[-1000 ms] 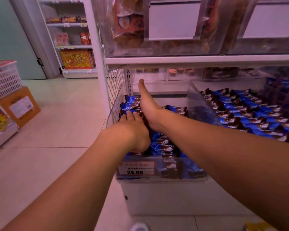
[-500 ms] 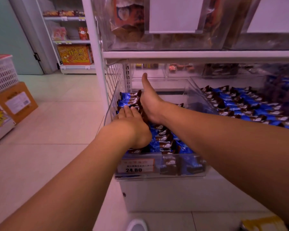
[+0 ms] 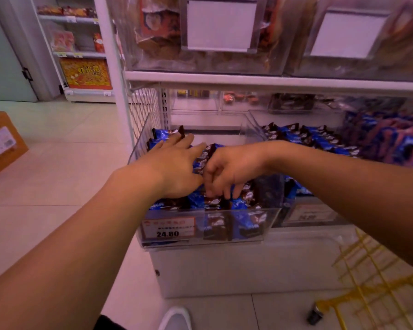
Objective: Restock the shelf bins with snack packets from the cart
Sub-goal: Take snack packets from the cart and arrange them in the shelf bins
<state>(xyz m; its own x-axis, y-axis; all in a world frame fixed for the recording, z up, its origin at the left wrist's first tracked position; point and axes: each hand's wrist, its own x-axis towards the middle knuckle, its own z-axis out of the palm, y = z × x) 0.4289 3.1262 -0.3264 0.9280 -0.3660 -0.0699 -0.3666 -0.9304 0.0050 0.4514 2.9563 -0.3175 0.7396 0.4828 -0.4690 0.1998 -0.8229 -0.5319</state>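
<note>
Both hands [image 3: 200,170] on packets [image 3: 215,203] (crosswise).

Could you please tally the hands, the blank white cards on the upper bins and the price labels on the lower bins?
Hands: 2 (left hand, right hand)
Blank white cards: 2
Price labels: 2
Total: 6
</note>
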